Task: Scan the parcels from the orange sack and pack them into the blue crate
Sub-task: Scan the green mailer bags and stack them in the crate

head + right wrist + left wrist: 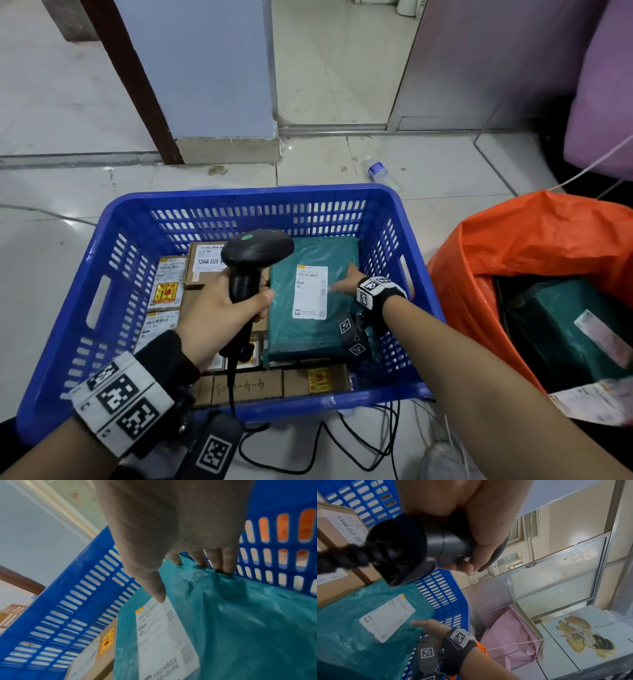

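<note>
The blue crate (137,219) sits on the tiled floor, under both hands. It holds a layer of brown cardboard boxes (205,262) with printed labels and yellow stickers, and on top of them, under the right hand, lies a teal plastic mailer parcel (308,329) with its white shipping label (310,291) face up. Beyond the right forearm, to its outer side, stands the open orange sack (534,236); inside it shows another teal parcel (561,329) with a label, partly in shadow and cut off at the frame edge.

The print on the labels is too small to read, apart from "12V4A-5525" on one box. The boxes under the mailer and behind the left hand are mostly covered, so their number cannot be told. A plastic water bottle (378,171) lies on the floor past the crate.

The left hand (219,315) is wrapped around the grip of a black handheld barcode scanner (257,253), whose head hangs over the crate just beside the mailer; its cable trails down toward the floor. The right hand (346,281) rests on the mailer with fingers (228,561) extended onto the far edge of the plastic near the crate wall and the thumb touching the upper edge of the label.
</note>
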